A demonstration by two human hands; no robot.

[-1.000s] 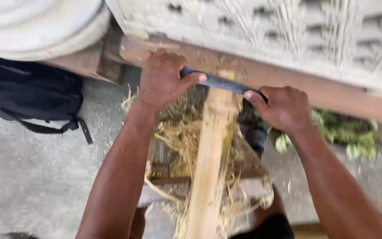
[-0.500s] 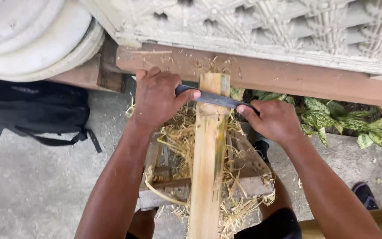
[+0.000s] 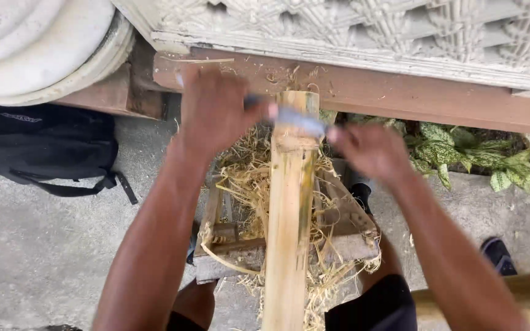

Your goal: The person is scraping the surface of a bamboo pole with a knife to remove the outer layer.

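My left hand [image 3: 216, 110] is closed around one end of the blade [image 3: 299, 119]. Just right of it stands the bamboo [image 3: 289, 214], its long axis running from my lap away toward the wall, and the blade lies crosswise on its far end, touching it. Right of the bamboo my right hand [image 3: 369, 150] grips the blade's other end, blurred. Both hands sit about equally near the bamboo, one on each side. Shavings [image 3: 246, 178] lie below them on the stool [image 3: 345, 245].

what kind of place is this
Likely an outdoor yard workspace: a concrete floor, leafy plants beside a carved wall, and bamboo shavings around a bamboo pole.
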